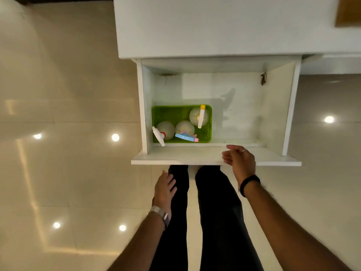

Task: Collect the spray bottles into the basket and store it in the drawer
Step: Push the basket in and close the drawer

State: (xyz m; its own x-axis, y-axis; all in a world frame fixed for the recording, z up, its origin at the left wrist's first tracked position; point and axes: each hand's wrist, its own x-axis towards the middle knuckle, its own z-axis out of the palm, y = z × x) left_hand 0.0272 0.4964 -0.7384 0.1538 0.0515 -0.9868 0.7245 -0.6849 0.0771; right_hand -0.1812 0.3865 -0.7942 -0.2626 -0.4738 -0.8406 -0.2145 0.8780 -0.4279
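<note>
A green basket [170, 114] sits in the near left corner of the pulled-out white drawer [244, 114]. Three spray bottles stand in it: one with a yellow and white trigger [198, 115], one with a blue and pink trigger [184, 128] and one with a white and red trigger [166, 130] that sticks out over the basket's near left edge. My right hand [239, 158] hovers open over the drawer's front panel [175, 156], fingers apart, holding nothing. My left hand [164, 187] rests flat and open on my left thigh.
A white cabinet top [214, 26] overhangs the drawer at the back. The drawer's right half holds nothing. My legs in dark trousers [214, 222] stand just in front of the drawer. A glossy tiled floor [68, 153] with light reflections spreads to the left and right.
</note>
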